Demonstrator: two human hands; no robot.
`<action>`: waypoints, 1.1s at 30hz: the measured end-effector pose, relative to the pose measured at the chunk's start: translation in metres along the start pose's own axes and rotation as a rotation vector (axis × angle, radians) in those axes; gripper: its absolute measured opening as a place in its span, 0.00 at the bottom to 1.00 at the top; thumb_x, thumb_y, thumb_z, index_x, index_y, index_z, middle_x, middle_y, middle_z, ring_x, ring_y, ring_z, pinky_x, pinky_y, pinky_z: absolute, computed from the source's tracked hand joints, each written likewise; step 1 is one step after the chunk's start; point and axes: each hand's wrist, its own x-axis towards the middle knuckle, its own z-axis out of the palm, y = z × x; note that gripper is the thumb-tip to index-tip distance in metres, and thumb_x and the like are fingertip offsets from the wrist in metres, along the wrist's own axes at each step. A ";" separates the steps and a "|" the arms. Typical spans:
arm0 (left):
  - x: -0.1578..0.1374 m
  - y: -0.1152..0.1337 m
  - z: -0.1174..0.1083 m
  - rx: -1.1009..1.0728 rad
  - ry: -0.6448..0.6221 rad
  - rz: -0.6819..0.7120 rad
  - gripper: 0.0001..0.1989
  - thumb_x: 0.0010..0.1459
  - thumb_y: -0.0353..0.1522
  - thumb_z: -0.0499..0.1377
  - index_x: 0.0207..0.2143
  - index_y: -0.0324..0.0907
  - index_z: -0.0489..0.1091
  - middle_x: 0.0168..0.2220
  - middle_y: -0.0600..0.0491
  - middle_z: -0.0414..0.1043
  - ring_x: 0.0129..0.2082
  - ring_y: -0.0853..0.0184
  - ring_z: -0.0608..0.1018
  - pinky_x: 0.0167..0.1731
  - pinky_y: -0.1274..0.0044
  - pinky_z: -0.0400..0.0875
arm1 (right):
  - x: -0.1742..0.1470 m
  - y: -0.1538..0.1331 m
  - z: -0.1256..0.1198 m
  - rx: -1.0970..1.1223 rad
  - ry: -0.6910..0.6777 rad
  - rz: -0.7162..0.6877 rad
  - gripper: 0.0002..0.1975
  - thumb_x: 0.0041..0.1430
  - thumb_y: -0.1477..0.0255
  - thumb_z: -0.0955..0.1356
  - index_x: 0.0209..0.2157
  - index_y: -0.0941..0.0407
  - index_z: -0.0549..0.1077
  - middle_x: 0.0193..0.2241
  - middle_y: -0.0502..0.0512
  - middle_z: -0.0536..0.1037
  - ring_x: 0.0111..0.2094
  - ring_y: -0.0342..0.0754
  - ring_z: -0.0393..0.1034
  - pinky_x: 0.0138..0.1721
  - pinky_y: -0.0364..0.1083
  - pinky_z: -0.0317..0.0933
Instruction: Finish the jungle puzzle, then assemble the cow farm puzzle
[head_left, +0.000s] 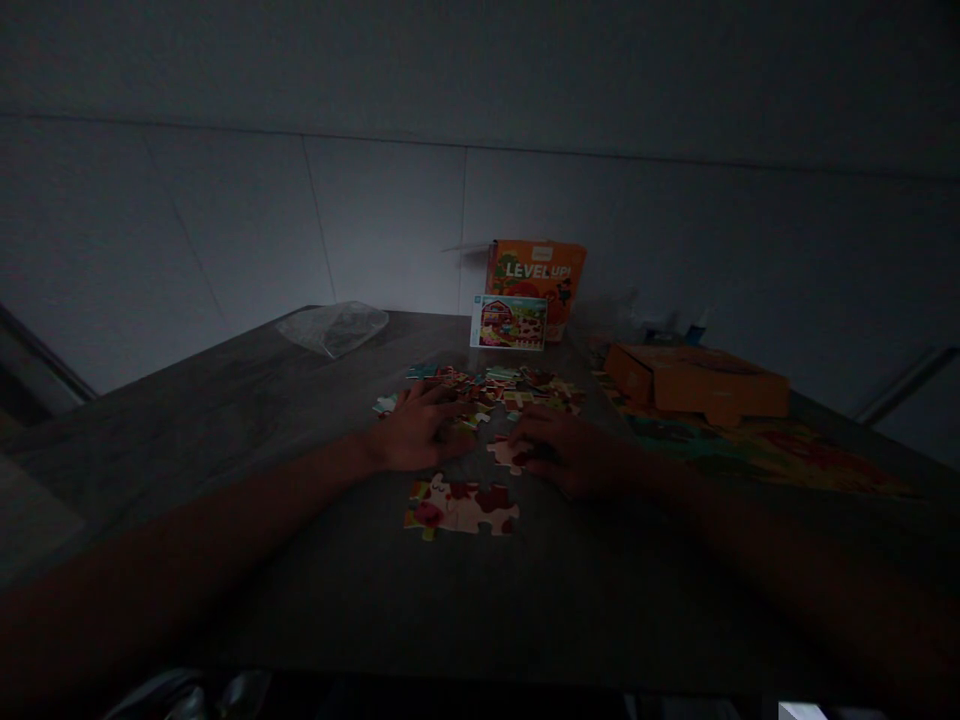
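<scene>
My left hand (416, 428) lies with fingers spread at the near left side of a heap of loose puzzle pieces (536, 388), some of them under its fingertips. With curled fingers, my right hand (566, 450) grips the right edge of a pale puzzle piece (504, 453) with reddish patches, low over the table. Nearer to me is a joined section of puzzle (465, 507) showing a cow's head with a pink muzzle and a brown-patched white body. It lies flat, apart from both hands. The scene is dim, so the right fingertips are hard to make out.
At the back, a farm picture card (510, 323) leans against an upright orange box (536, 262) reading "LEVEL UP!". A clear plastic bag (334, 328) lies at the far left. On the right, an open orange box (705, 385) rests beside a colourful sheet (772, 455).
</scene>
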 end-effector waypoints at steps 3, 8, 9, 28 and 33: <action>0.000 -0.002 -0.001 -0.046 0.021 0.054 0.20 0.61 0.42 0.62 0.53 0.47 0.73 0.57 0.45 0.68 0.59 0.50 0.66 0.58 0.56 0.57 | 0.001 0.001 0.001 0.005 0.000 -0.010 0.08 0.62 0.74 0.67 0.44 0.57 0.72 0.44 0.59 0.70 0.42 0.50 0.68 0.44 0.50 0.63; 0.004 -0.001 -0.007 -0.086 0.046 0.163 0.11 0.61 0.38 0.63 0.43 0.44 0.76 0.49 0.48 0.76 0.55 0.56 0.72 0.58 0.61 0.59 | 0.000 0.004 0.001 -0.008 0.004 -0.017 0.09 0.61 0.74 0.67 0.44 0.57 0.72 0.44 0.60 0.70 0.43 0.51 0.67 0.45 0.51 0.63; 0.004 -0.001 -0.008 -0.092 0.047 0.180 0.09 0.61 0.38 0.63 0.41 0.44 0.77 0.47 0.49 0.77 0.54 0.56 0.73 0.58 0.61 0.60 | 0.000 0.004 0.001 -0.014 0.007 -0.015 0.09 0.62 0.74 0.67 0.44 0.57 0.72 0.44 0.60 0.70 0.42 0.51 0.67 0.45 0.51 0.63; -0.001 -0.009 -0.025 -0.112 -0.056 0.217 0.06 0.61 0.36 0.64 0.40 0.48 0.79 0.40 0.55 0.80 0.47 0.60 0.77 0.53 0.64 0.58 | 0.004 0.045 -0.020 -0.240 0.483 0.412 0.12 0.59 0.77 0.63 0.42 0.60 0.76 0.41 0.62 0.79 0.42 0.55 0.73 0.42 0.51 0.65; -0.003 -0.009 -0.025 -0.108 -0.055 0.242 0.06 0.62 0.36 0.63 0.40 0.48 0.79 0.40 0.55 0.80 0.45 0.61 0.77 0.54 0.63 0.57 | -0.002 0.088 -0.026 -0.321 0.434 0.597 0.18 0.54 0.77 0.67 0.47 0.60 0.76 0.47 0.66 0.78 0.48 0.62 0.72 0.48 0.56 0.65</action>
